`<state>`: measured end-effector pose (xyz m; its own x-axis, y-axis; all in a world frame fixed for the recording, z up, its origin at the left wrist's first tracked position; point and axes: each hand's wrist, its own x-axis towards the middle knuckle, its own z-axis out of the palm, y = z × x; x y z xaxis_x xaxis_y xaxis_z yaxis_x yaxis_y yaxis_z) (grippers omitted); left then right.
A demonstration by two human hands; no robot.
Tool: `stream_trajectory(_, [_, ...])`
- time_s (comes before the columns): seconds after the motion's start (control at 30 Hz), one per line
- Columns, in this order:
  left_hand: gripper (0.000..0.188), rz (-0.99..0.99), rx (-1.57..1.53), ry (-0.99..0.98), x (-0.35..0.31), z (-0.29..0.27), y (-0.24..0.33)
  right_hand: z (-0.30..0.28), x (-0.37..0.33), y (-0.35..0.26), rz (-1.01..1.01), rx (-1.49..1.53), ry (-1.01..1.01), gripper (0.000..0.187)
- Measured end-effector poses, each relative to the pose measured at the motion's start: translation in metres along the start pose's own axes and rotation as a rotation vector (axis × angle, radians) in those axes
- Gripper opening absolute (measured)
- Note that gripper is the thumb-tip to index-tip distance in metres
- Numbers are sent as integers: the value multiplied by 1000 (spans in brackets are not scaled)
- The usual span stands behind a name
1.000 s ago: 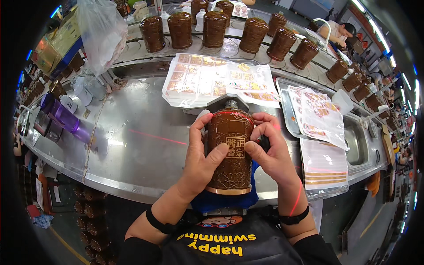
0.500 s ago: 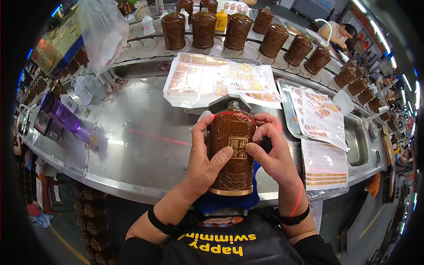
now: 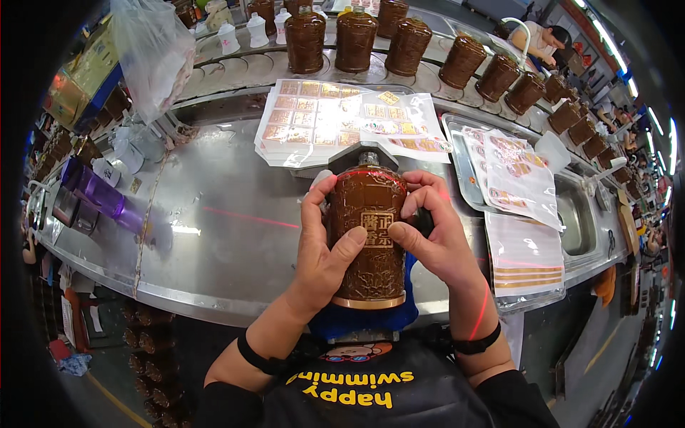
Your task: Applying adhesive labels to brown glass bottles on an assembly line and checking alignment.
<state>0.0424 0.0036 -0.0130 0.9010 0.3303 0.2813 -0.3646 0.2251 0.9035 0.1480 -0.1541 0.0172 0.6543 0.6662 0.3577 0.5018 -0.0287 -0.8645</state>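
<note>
1. The gold square label [image 3: 377, 230] could be creasing or skewing, in my judgement, if the thumbs are pressing unevenly; their tips are meeting its left and right edges.
2. The brown bottle [image 3: 367, 196] could be turning between the palms if one hand is pushing harder than the other, or if its glossy surface is giving poor grip.
3. The bottle is lying between the two hands, its neck pointing away from the wrists; a blue cloth [image 3: 335, 321] is showing below it.
4. The left hand [image 3: 317, 250] is clasping the bottle's left side, fingers curling along it.
5. The right hand [image 3: 442, 239] is gripping the opposite side, fingers bending; both forearms are angling inward.
</note>
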Motion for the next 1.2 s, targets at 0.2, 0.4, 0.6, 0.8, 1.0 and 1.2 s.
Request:
stream_trajectory(0.2, [68, 39, 55, -2, 0, -3, -3, 2, -1, 2, -7, 23, 15, 32])
stream_trajectory(0.4, [68, 7, 35, -7, -1, 2, 2, 1, -2, -1, 13, 15, 13, 34])
stream_trajectory(0.6, [69, 30, 68, -3, -1, -1, -2, 1, -1, 2, -14, 12, 5, 33])
stream_trajectory(0.8, [65, 15, 46, 3, -1, 2, 3, 3, -1, 1, 23, 38, 11, 33])
stream_trajectory(1.0, [57, 10, 0, 1, -2, 0, 1, 3, -1, -1, 23, -10, 12, 33])
stream_trajectory(1.2, [56, 57, 60, -5, 0, -3, -2, 2, 2, 0, -15, -29, 7, 34])
